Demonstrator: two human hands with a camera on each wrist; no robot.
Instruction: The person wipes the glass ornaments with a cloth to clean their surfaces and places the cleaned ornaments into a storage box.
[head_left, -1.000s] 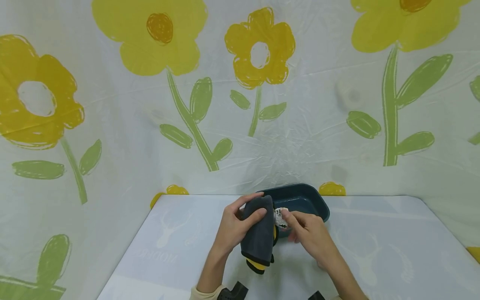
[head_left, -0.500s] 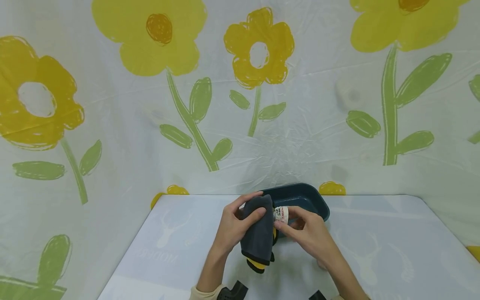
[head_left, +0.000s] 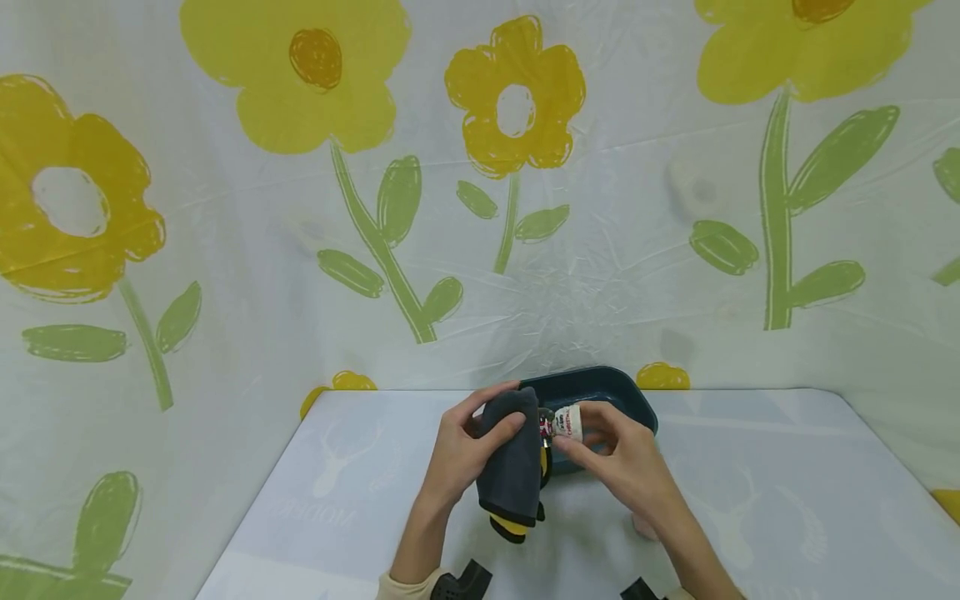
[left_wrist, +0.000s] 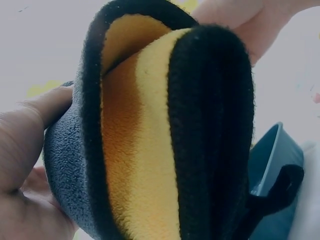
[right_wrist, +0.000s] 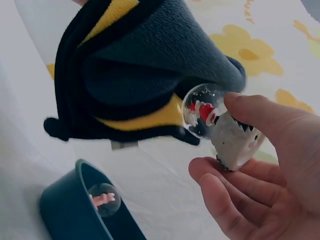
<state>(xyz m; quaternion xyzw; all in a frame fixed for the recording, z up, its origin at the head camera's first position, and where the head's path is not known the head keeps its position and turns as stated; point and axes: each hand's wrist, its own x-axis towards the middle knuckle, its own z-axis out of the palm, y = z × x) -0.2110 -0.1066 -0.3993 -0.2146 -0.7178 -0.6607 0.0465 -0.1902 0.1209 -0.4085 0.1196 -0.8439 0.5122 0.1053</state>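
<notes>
My left hand grips a folded microfiber cloth, dark grey outside with a yellow inner side and black edging. The fold of the cloth gapes open in the left wrist view. My right hand pinches a small snow globe by its white printed base, thumb on top and fingers below. The globe lies on its side, its clear dome pointing left against the cloth's edge. Inside the dome is a red and white figure. The cloth hides part of the left fingers.
Behind the hands stands a dark blue basin. A second snow globe with a pinkish figure sits in it. A pale pinkish object, mostly hidden, is by the right wrist. A flowered curtain hangs behind the white table.
My right hand has shifted its hold on the snow globe's base and turned it. The globe has drawn slightly right, and its dome now shows beside the cloth. The left hand stays nearly still.
</notes>
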